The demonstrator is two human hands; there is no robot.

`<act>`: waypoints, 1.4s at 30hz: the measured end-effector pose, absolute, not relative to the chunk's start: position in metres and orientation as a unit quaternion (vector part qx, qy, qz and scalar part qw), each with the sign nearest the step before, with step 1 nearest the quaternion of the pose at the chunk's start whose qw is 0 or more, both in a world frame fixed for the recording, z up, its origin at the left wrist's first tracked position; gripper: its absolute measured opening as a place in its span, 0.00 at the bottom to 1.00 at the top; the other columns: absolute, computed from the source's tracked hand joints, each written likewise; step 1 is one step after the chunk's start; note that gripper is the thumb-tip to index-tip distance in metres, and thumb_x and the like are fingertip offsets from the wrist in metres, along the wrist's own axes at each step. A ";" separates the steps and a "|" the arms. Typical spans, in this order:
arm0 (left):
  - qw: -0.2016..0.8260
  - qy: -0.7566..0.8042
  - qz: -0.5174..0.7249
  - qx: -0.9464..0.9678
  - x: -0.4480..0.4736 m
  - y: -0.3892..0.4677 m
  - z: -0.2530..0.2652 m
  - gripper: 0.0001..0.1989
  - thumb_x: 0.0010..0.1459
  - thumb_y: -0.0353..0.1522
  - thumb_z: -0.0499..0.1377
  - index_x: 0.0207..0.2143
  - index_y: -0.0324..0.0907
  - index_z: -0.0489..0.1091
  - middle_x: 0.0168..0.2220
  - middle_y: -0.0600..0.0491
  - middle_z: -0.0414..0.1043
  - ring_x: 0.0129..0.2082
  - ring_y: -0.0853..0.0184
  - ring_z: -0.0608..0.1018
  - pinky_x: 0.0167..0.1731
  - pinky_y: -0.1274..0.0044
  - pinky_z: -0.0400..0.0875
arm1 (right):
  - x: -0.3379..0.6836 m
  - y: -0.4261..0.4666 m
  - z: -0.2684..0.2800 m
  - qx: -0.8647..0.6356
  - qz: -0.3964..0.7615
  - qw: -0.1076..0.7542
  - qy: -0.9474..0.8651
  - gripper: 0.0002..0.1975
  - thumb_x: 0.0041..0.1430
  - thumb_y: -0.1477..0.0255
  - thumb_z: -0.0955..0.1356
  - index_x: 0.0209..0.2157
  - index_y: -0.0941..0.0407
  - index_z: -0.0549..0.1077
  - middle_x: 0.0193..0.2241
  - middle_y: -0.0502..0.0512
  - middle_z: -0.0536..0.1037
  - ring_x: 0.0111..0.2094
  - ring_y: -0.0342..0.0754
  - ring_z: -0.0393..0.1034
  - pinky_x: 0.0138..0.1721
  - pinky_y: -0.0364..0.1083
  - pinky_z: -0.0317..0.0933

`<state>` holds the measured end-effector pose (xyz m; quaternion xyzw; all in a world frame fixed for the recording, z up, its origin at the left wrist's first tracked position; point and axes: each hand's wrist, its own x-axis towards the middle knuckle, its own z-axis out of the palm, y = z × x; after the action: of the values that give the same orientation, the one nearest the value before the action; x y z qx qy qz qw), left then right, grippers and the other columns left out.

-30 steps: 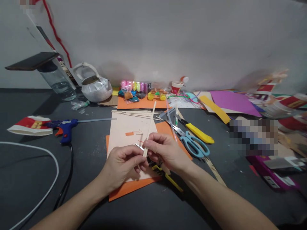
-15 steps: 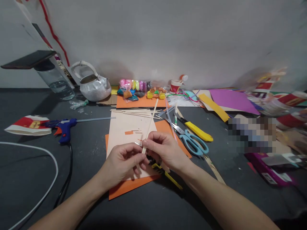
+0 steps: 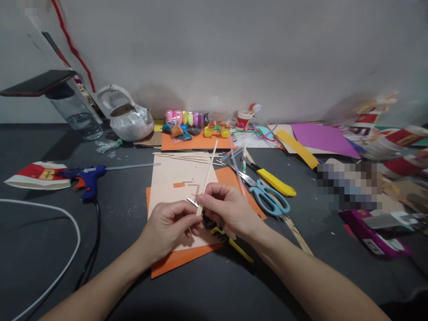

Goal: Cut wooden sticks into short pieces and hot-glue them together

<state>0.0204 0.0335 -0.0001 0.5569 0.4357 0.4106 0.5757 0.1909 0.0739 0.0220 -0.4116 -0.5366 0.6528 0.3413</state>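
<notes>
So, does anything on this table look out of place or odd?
Yes: at the far left, a dark flat slab appears balanced on top of the water bottle, jutting well past it, so it could perhaps tip. The pale stick held in the fingers looks straight, and I see no obvious spill.

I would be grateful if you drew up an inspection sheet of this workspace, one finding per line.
Surface: dark tabletop, scattered with small scraps; pale sheet lies over orange sheet.
Things in hand: one wooden stick, tilted, far end raised.
Clutter: scissors and yellow cutter to the right; blue glue gun to the left.
Grips: left hand holds the wooden stick's near end; right hand pinches it just above.
Cables: black cable trails from the glue gun; white cable curves at left.
Surroundings: grey wall; silvery pot at back left.
</notes>
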 end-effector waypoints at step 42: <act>0.670 0.423 0.397 0.463 0.023 0.037 -0.009 0.09 0.55 0.34 0.65 0.27 0.38 0.73 0.25 0.52 0.77 0.23 0.70 0.78 0.26 0.77 0.75 | 0.195 0.080 0.025 -0.427 0.654 0.304 -0.546 0.17 0.49 0.60 0.74 0.21 0.55 0.68 0.14 0.42 0.65 0.16 0.37 0.54 0.18 0.40 0.47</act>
<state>0.0228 0.0370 -0.0087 0.4634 0.4232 0.3973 0.6696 0.1949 0.0802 0.0247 -0.4267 -0.5465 0.6535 0.3036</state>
